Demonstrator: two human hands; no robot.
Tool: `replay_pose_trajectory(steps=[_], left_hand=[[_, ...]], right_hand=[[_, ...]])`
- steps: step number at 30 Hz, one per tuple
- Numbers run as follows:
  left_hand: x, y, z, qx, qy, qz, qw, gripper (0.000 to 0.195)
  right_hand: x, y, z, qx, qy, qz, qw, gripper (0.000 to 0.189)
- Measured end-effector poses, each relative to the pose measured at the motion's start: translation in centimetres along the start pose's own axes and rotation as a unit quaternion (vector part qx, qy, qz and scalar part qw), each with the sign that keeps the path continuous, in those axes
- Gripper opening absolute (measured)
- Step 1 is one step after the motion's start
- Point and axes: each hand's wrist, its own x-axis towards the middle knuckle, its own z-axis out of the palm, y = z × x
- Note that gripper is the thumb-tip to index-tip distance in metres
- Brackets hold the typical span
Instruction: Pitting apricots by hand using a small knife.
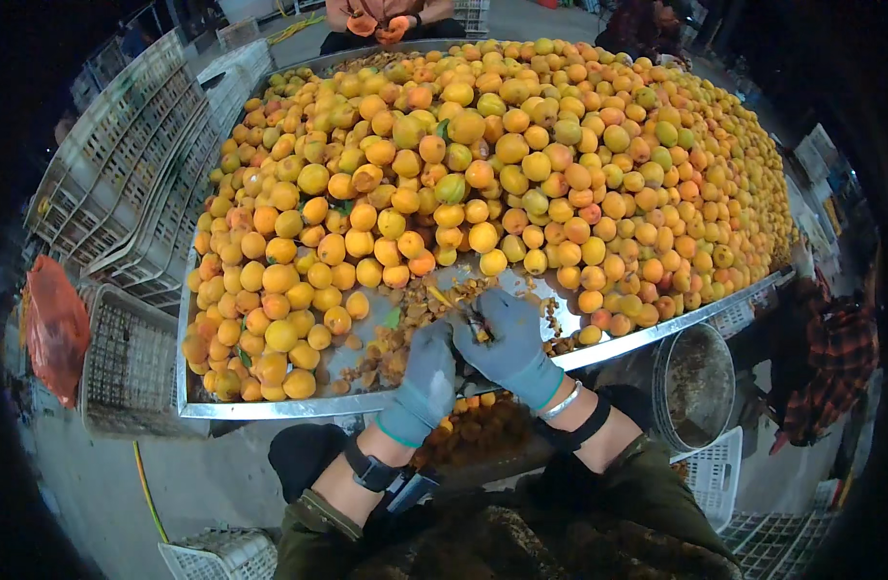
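Both hands wear grey knit gloves and meet at the near edge of a metal-rimmed table point(291, 408) heaped with orange-yellow apricots point(444, 152). My left hand point(428, 373) has its fingers curled beside the right one; what lies within them is hidden. In the fingers of my right hand point(503, 341) is a small dark and yellow piece, too small to name, perhaps a fruit part or a tool. Around the fingertips lie brown pits and scraps point(393, 348) and a green leaf point(391, 317). Below the hands, a container holds more orange fruit pieces point(480, 428).
Stacked plastic crates point(125, 159) lean at the left, above an open crate point(132, 362) and a red plastic bag point(56, 330). A bucket point(697, 388) and white basket point(713, 478) stand at the right. One person point(389, 22) sits across the table, another point(835, 362) at the right.
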Motion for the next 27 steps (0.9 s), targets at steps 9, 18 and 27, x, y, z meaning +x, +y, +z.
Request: replay_pose_trajectory(steps=[9,18,27], left_hand=[[-1.0,4.5,1.1,0.007,-0.086,0.021,0.996,0.041],[-2.5,4.2,0.0,0.162,-0.117,0.140,0.970,0.047],[-3.3,3.9,0.2,0.095,-0.228,0.069,0.967,0.027]], right_hand=[[0.9,3.9,0.7,0.611,0.049,0.433,0.660,0.030],[0.3,3.8,-1.1,0.640,0.003,0.500,0.583,0.030],[-0.7,4.4,-1.8,0.566,-0.046,0.429,0.702,0.038]])
